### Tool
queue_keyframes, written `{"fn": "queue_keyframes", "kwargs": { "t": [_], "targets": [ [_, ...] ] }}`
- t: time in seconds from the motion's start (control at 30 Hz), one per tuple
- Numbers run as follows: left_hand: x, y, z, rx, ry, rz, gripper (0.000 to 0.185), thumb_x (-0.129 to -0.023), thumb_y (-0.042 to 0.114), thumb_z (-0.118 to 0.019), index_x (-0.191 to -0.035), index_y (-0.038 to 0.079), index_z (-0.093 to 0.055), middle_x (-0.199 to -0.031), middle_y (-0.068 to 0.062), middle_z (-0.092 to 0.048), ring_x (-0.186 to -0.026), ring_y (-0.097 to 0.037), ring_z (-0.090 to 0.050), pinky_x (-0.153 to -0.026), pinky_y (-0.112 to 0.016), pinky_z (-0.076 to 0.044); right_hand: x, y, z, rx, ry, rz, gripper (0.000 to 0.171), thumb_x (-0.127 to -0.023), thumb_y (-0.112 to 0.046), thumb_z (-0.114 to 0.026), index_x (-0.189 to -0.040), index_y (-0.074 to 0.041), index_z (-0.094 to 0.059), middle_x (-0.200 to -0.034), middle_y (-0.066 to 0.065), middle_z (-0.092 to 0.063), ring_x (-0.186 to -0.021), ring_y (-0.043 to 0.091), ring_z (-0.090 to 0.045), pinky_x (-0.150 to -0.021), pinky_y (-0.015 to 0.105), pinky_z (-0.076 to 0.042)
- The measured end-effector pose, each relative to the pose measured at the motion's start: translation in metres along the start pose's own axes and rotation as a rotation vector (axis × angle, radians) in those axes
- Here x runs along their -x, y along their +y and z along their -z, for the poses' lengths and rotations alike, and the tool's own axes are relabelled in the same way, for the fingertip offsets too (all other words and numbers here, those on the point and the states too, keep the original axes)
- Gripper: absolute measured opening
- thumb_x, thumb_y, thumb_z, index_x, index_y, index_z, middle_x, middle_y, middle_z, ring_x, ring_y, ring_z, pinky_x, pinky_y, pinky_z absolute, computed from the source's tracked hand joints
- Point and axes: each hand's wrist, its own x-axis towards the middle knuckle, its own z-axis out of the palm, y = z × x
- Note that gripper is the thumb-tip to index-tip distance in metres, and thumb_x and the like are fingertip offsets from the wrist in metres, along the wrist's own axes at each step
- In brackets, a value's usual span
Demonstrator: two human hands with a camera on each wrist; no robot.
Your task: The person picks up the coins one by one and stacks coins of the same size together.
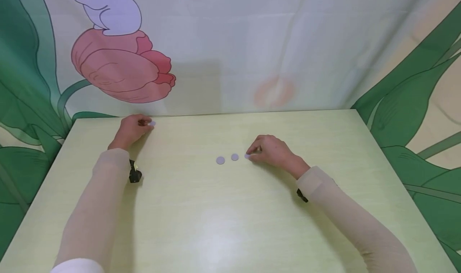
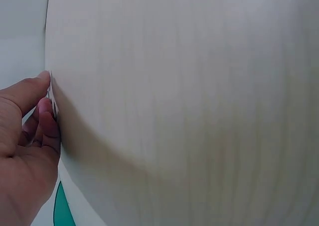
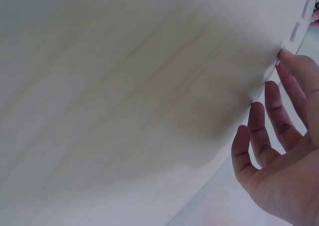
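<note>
Near the table's back edge at the left, my left hand (image 1: 133,129) pinches a small pale purple disc (image 1: 152,123) between thumb and fingers. Toward the middle, my right hand (image 1: 271,150) pinches another such disc (image 1: 247,156) at the tabletop, and the fingertips cover part of it. Just left of that hand lie a second disc (image 1: 235,157) and a third disc (image 1: 220,160), flat and apart, in a rough row. The right wrist view shows the other fingers (image 3: 256,131) of that hand spread and bent. In the left wrist view the held disc is mostly hidden.
All of this is on a pale wood-grain table (image 1: 201,209). A curtain (image 1: 230,45) printed with flowers and leaves hangs right behind its back edge. Black wrist cameras, such as the left one (image 1: 135,175), hang beneath the sleeves.
</note>
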Motion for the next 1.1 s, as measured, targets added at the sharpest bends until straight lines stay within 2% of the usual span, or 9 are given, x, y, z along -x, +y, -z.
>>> {"fn": "queue_keyframes", "kwargs": {
  "t": [0.33, 0.5, 0.8, 0.93, 1.1],
  "targets": [
    [-0.005, -0.001, 0.005, 0.0, -0.018, 0.017, 0.035, -0.103, 0.022, -0.063, -0.131, 0.0, -0.063, -0.119, -0.021, -0.055, -0.107, -0.036, -0.047, -0.093, -0.048, -0.044, -0.004, 0.005, -0.002, 0.02, -0.006, 0.016, 0.013, -0.091, -0.029, -0.078, -0.102, -0.024, -0.082, -0.104, -0.006, -0.068, -0.091, 0.014, -0.061, -0.078, 0.032, -0.052],
    [-0.009, 0.0, 0.009, -0.054, -0.04, -0.023, 0.028, -0.101, 0.018, -0.065, -0.123, 0.0, -0.067, -0.115, -0.02, -0.057, -0.105, -0.036, -0.048, -0.093, -0.049, -0.044, -0.004, 0.005, -0.003, 0.024, 0.0, 0.026, 0.013, -0.09, -0.029, -0.079, -0.102, -0.024, -0.082, -0.103, -0.007, -0.069, -0.092, 0.013, -0.061, -0.078, 0.031, -0.052],
    [-0.011, 0.009, 0.017, -0.14, -0.117, -0.037, 0.024, -0.102, 0.019, -0.063, -0.113, -0.002, -0.069, -0.113, -0.019, -0.061, -0.101, -0.034, -0.05, -0.092, -0.05, -0.046, -0.003, 0.003, -0.001, 0.034, -0.001, 0.042, 0.013, -0.091, -0.028, -0.079, -0.102, -0.023, -0.082, -0.102, -0.006, -0.068, -0.09, 0.013, -0.061, -0.076, 0.031, -0.051],
    [-0.01, 0.012, 0.023, -0.153, -0.17, -0.056, 0.028, -0.101, 0.02, -0.062, -0.118, -0.002, -0.067, -0.117, -0.02, -0.061, -0.104, -0.035, -0.051, -0.095, -0.052, -0.046, -0.003, 0.001, 0.0, 0.038, 0.005, 0.046, 0.012, -0.09, -0.027, -0.079, -0.101, -0.023, -0.082, -0.101, -0.005, -0.069, -0.089, 0.014, -0.061, -0.075, 0.031, -0.051],
    [-0.009, 0.008, 0.029, -0.15, -0.247, -0.12, 0.035, -0.096, 0.02, -0.07, -0.125, 0.0, -0.067, -0.124, -0.021, -0.062, -0.111, -0.036, -0.052, -0.102, -0.055, -0.043, -0.003, 0.0, 0.001, 0.037, 0.0, 0.033, 0.012, -0.09, -0.026, -0.079, -0.101, -0.022, -0.082, -0.102, -0.005, -0.069, -0.09, 0.014, -0.062, -0.075, 0.03, -0.052]
  ]
}}
